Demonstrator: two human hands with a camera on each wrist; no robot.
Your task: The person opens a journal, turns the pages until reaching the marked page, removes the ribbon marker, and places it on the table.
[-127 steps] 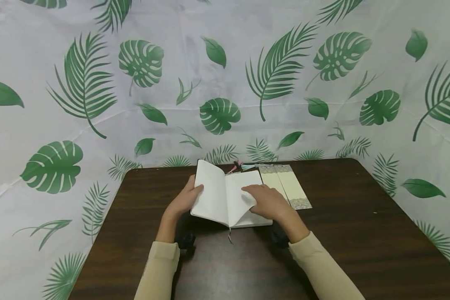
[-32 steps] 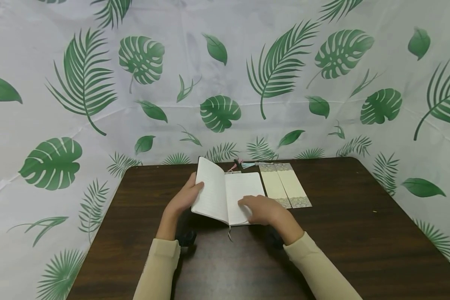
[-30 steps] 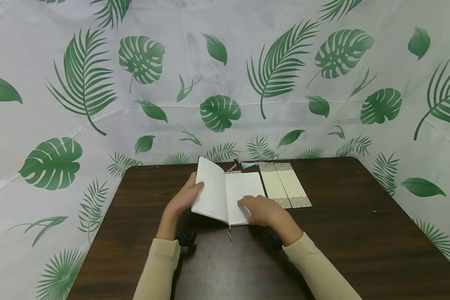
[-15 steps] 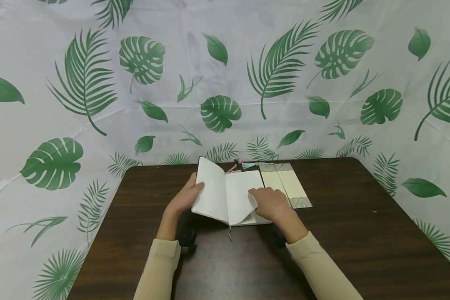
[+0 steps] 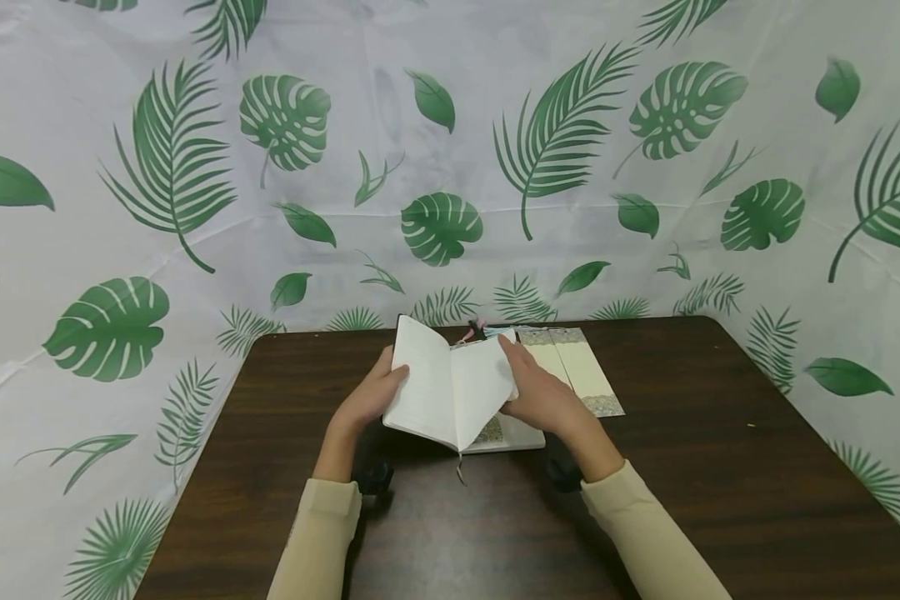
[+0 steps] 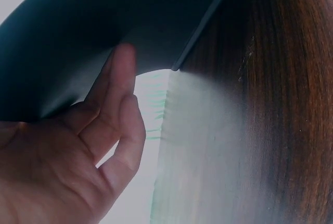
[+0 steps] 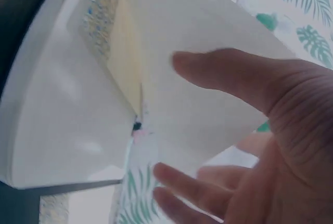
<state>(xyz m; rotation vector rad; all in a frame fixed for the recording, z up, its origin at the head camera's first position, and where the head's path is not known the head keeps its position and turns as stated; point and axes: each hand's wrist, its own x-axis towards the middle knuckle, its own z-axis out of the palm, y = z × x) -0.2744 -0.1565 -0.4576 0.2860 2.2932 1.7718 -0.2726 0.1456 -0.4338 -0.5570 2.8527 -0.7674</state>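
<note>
An open white-paged notebook (image 5: 422, 379) with a dark cover tilts up on its left side. My left hand (image 5: 372, 392) grips that side, thumb on the page and fingers behind the dark cover (image 6: 104, 26). With my right hand (image 5: 543, 396) I pinch a lifted page (image 5: 480, 387), thumb against one face; the index finger is mostly hidden behind it in the right wrist view. Beneath the raised page lies a cream bookmark (image 7: 125, 42) with a speckled end, partly covered. A thin ribbon (image 5: 461, 471) hangs from the notebook's spine.
Right of the notebook, two cream bookmarks (image 5: 585, 371) with patterned ends lie side by side on the dark wooden table (image 5: 720, 467). Pink and light blue tassels (image 5: 487, 331) sit behind the notebook. A leaf-patterned white cloth (image 5: 345, 167) hangs at the back and sides.
My right hand has moved from the right page's lower part up and outward, lifting the page. The speckled bookmark end has come into view underneath. The left hand keeps its grip in place.
</note>
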